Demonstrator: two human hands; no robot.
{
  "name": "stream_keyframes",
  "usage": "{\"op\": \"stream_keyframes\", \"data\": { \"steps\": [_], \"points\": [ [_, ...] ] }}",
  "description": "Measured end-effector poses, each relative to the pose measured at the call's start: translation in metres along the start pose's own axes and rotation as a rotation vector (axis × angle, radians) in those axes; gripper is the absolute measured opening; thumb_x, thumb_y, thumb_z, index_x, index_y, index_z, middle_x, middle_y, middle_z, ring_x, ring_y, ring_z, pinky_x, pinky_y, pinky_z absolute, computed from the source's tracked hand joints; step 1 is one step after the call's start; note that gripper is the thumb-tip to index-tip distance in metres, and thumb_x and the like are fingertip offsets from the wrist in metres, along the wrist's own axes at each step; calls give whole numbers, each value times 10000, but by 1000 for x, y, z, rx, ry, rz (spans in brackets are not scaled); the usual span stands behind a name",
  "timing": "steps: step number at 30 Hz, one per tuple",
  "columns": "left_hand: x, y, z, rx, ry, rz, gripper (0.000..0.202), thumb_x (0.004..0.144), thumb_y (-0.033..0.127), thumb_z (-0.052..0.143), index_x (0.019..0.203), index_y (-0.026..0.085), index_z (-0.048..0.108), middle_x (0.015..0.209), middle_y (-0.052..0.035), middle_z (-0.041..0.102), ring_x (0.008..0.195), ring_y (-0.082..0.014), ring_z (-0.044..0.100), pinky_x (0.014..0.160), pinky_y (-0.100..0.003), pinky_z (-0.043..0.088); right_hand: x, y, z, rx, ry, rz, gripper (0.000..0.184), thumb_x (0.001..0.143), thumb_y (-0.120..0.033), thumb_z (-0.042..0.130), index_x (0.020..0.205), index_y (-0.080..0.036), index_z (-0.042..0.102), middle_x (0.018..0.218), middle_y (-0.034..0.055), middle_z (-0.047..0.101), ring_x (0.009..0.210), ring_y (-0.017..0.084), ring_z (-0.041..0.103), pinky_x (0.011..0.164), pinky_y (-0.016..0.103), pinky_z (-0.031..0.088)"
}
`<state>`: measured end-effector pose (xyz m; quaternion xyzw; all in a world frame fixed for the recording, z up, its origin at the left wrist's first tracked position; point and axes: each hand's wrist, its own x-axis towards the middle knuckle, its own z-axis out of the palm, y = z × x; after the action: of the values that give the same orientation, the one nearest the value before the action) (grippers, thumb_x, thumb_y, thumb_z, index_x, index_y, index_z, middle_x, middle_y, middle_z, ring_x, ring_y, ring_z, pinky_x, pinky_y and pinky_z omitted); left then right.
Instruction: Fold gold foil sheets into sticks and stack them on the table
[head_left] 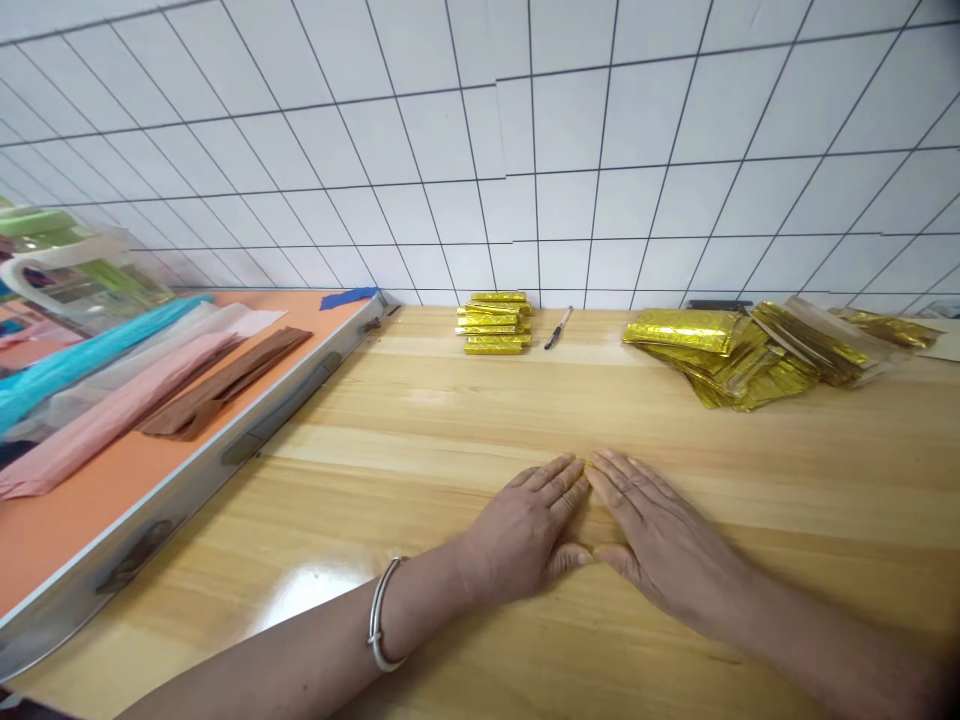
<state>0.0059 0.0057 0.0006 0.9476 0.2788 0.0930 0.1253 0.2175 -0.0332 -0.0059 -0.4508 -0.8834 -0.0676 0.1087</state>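
Nothing legible

No words, labels, brands, numbers or signs can be read: not on the gold foil [682, 330] at right, the pen [559, 328] at upper centre, the jug [105, 268] at the left edge, or the wall [570, 120] along the top.

An orange surface [82, 545] fills the left of the frame, bearing a turquoise strip [97, 347], pink strip [127, 412] and brown strip [232, 385], a blue scrap [349, 298] at its upper right; clear jug [124, 268], far left; pen [559, 328], above centre, near the white gridded wall [570, 120] across the top
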Motion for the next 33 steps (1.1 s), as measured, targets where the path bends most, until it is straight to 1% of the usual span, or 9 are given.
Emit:
{"op": "stream_keyframes", "data": {
  "steps": [4,9,12,16,20,25,29,31,33],
  "points": [
    [0,-1,-1,-2,24,26,708,868,513,424,1430,133,222,1470,-135,285,1385,-277,185,1101,-432,248,7,-5,4,80,-95,-31,728,895,-538,359,1433,-65,229,1478,173,252,1369,265,207,1088,450,293],
    [-4,-5,-7,22,-19,30,717,855,564,419,1425,164,249,1463,-120,306,1367,-281,241,1103,-475,186,0,2,1,102,-182,0,698,892,-482,401,1444,-97,212,1494,152,211,1371,275,197,1078,480,291],
    [-9,-8,-10,16,-33,21,700,862,556,419,1427,181,249,1459,-115,313,1367,-267,246,1092,-467,197,-9,8,0,83,-173,42,674,887,-442,427,1434,-91,246,1483,158,241,1366,273,215,1086,471,280],
    [-15,-15,-13,-47,-27,10,607,879,509,437,1407,247,295,1449,-57,349,1352,-215,292,1074,-410,241,-21,18,1,57,-147,47,639,898,-436,413,1422,-94,284,1474,149,276,1359,255,241,1088,437,294],
    [-15,-25,-13,-116,5,6,506,882,453,475,1350,279,392,1413,-35,413,1310,-188,368,1041,-367,285,-24,28,1,41,-155,31,610,912,-427,385,1424,-111,284,1467,133,302,1350,236,271,1081,420,316],
    [-5,-34,-16,-159,37,11,332,887,336,498,1214,289,529,1300,-3,543,1217,-163,475,975,-324,334,-21,39,-3,80,-154,5,534,923,-390,376,1403,-158,340,1433,97,381,1313,211,349,1064,413,348],
    [3,-26,-22,-129,46,2,249,869,287,505,1103,269,587,1156,16,624,1076,-165,555,907,-310,370,-17,42,-8,103,-138,9,503,911,-384,411,1369,-176,400,1377,90,466,1256,214,430,1036,412,381],
    [6,-18,-23,-65,52,-32,306,850,317,518,1144,247,566,1086,-11,639,1001,-192,567,862,-329,387,-12,37,-10,82,-132,25,507,905,-383,423,1361,-161,410,1350,93,496,1226,224,457,1018,412,396],
    [10,-9,-22,16,66,-70,429,835,362,520,1235,209,503,1043,-51,633,953,-223,557,820,-354,396,-5,30,-12,44,-131,57,516,898,-389,435,1349,-138,425,1319,105,525,1187,243,480,993,421,412]
  ]
}}
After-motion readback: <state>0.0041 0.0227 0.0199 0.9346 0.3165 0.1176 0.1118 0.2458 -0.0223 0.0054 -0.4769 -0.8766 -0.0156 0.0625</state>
